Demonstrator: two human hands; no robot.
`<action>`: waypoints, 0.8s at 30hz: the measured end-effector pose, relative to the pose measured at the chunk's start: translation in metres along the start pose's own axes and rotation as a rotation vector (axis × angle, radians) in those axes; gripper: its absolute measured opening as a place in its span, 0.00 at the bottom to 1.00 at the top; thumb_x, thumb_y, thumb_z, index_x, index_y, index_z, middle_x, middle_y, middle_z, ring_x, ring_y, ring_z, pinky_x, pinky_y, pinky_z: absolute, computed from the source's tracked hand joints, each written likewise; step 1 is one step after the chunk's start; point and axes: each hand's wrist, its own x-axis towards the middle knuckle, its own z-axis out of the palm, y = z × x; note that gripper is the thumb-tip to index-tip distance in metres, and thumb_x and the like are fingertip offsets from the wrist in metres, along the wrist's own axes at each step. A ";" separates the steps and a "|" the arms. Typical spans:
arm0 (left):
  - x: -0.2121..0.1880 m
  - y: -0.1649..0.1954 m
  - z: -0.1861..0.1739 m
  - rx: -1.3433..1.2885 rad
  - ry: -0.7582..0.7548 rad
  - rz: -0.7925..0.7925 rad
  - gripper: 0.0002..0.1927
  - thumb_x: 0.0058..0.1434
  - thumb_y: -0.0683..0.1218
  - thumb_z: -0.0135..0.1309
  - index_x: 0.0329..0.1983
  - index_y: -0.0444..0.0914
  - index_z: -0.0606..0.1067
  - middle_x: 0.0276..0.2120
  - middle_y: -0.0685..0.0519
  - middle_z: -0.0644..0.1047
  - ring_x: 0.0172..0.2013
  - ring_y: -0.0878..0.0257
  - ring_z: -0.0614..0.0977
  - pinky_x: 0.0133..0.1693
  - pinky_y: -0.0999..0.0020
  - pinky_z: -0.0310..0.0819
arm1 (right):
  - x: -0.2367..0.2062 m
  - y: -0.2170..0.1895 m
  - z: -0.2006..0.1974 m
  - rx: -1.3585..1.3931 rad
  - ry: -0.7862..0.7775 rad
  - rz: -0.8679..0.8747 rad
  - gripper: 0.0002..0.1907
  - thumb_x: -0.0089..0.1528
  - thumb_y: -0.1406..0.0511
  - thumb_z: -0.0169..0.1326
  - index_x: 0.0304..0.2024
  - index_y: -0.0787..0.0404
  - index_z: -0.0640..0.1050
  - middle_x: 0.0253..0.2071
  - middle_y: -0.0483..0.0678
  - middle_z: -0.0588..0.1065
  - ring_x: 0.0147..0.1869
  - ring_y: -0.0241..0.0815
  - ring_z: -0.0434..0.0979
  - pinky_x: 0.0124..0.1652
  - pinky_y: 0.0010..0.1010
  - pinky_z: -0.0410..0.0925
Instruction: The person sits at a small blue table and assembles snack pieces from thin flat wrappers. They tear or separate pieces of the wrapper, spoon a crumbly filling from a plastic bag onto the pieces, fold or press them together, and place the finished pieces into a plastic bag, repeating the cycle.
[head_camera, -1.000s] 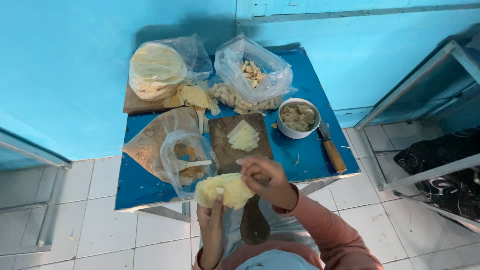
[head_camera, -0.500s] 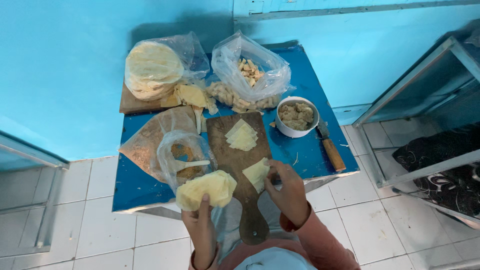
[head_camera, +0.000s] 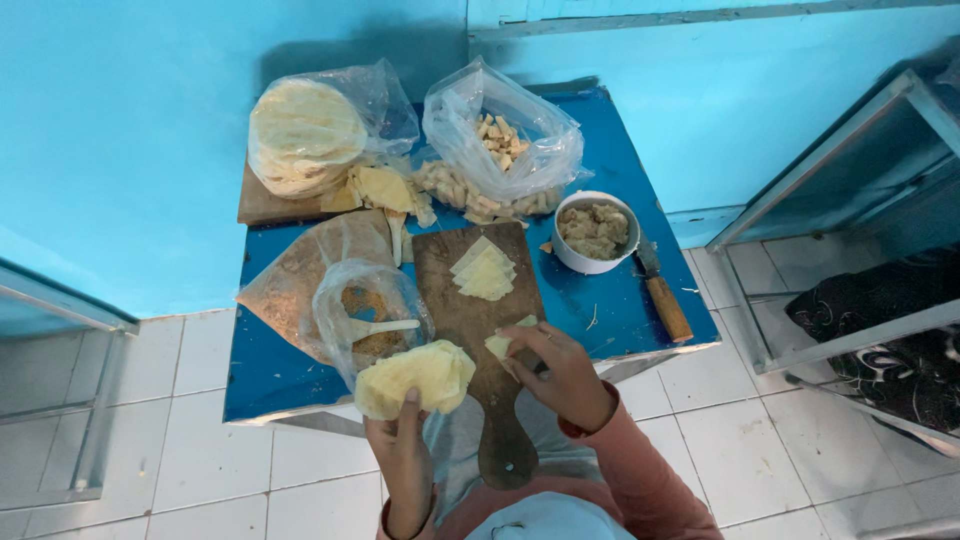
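Four clear plastic bags sit on a blue surface (head_camera: 610, 300). At eleven o'clock, a bag of round flat pale breads (head_camera: 315, 125) rests on a board. At one o'clock, an open bag of small beige chunks (head_camera: 500, 150) stands upright. At eight o'clock, a flattened brownish bag (head_camera: 300, 275) lies beside an open bag of brown crumbs (head_camera: 370, 315) holding a pale spoon. No labels, signs or screens.
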 end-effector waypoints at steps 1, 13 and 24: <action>-0.001 0.001 0.001 -0.013 -0.015 0.005 0.26 0.65 0.43 0.54 0.65 0.32 0.67 0.55 0.45 0.78 0.51 0.59 0.82 0.47 0.64 0.78 | 0.001 0.001 0.000 0.057 0.051 0.035 0.24 0.56 0.74 0.64 0.54 0.60 0.76 0.38 0.49 0.81 0.44 0.47 0.83 0.40 0.33 0.74; -0.005 -0.009 0.013 0.032 -0.196 -0.097 0.24 0.68 0.47 0.51 0.65 0.32 0.68 0.54 0.46 0.78 0.51 0.60 0.81 0.50 0.65 0.77 | 0.018 -0.026 0.003 0.096 0.353 0.046 0.18 0.58 0.76 0.64 0.49 0.63 0.77 0.43 0.50 0.82 0.45 0.42 0.86 0.41 0.27 0.77; 0.002 -0.023 0.010 0.000 -0.240 -0.164 0.24 0.70 0.51 0.49 0.63 0.31 0.70 0.51 0.47 0.78 0.47 0.63 0.80 0.45 0.69 0.76 | 0.009 -0.044 0.029 -0.037 0.121 -0.330 0.12 0.63 0.74 0.61 0.48 0.64 0.75 0.45 0.52 0.80 0.48 0.51 0.84 0.48 0.38 0.75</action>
